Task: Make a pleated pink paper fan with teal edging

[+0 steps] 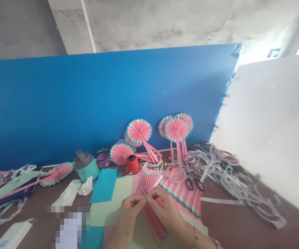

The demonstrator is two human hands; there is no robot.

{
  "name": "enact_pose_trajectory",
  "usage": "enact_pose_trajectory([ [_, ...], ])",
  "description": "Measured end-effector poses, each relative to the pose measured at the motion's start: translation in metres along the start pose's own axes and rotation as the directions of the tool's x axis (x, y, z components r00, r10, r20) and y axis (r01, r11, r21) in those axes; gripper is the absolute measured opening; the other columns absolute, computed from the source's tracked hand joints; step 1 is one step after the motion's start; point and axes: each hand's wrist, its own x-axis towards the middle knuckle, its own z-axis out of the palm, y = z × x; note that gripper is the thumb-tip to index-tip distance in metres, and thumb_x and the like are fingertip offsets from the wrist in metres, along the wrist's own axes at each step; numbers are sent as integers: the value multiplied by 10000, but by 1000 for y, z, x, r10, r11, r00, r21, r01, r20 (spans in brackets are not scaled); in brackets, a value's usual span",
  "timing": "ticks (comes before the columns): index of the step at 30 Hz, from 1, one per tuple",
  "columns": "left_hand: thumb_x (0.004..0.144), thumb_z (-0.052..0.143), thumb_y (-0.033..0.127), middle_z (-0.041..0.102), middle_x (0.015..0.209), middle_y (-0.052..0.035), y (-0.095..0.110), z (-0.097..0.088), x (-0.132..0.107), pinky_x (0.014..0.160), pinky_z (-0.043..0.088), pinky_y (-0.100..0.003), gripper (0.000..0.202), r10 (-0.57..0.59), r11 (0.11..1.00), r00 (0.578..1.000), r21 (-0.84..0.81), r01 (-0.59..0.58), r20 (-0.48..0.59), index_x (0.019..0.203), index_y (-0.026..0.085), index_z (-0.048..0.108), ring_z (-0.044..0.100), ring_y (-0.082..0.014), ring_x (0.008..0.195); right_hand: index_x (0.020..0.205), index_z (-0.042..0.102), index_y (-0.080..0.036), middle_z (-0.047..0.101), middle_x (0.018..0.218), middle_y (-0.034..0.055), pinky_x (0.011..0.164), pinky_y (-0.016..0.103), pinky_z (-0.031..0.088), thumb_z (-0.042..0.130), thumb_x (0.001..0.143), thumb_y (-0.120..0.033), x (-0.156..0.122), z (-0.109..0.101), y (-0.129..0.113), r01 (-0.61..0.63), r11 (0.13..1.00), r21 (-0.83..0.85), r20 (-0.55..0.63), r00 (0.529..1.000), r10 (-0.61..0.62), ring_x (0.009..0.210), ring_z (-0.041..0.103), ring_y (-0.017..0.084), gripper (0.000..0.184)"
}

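Note:
A strip of pink pleated paper (155, 224) runs between my hands, fanning out above them and below. My left hand (132, 209) pinches at the narrow middle of the pleats. My right hand (166, 205), with bracelets at its wrist, pinches at the same spot, the fingertips of both hands almost touching. Whether a thread lies between the fingertips is too small to tell. Beside my right hand lies a wider pleated pink sheet (188, 199) with a blue and cream edge. Black-handled scissors (194, 184) rest on it. A red spool of thread (132, 165) stands beyond my hands.
Finished pink paper fans (177, 129) lean against the blue partition (87, 103). White strips (224, 173) are heaped at the right. Blue paper (104, 185), a teal cup (86, 167), a purple pot (103, 160), crumpled tissue (86, 186) and another fan (57, 174) are left.

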Motion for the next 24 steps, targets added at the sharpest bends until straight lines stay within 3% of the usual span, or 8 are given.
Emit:
enact_pose_trajectory([
  [9,635,755,342,633,651,-17,1,0,-1,658,431,-247,191,64,996,997,65,-61,-39,611,160,704,546,-153,669,684,586,-168,610,705,24,673,259,445,503,767,-204,0,0,1,-4,1000,11,9,1000,3,700,565,156,123],
  [16,667,735,306,648,696,-27,-4,-7,3,655,439,-238,145,140,984,990,118,-137,-22,643,165,715,568,-153,688,676,633,-159,645,688,24,659,249,440,524,748,-197,1,-1,2,-118,993,-8,45,992,118,684,579,156,136],
  [24,698,702,285,667,697,-45,-3,-13,7,665,464,-249,130,295,916,953,264,-302,64,629,175,703,609,-169,693,646,642,-146,642,650,16,623,235,410,534,714,-190,6,-4,5,-180,982,-51,81,980,184,659,562,149,136],
])
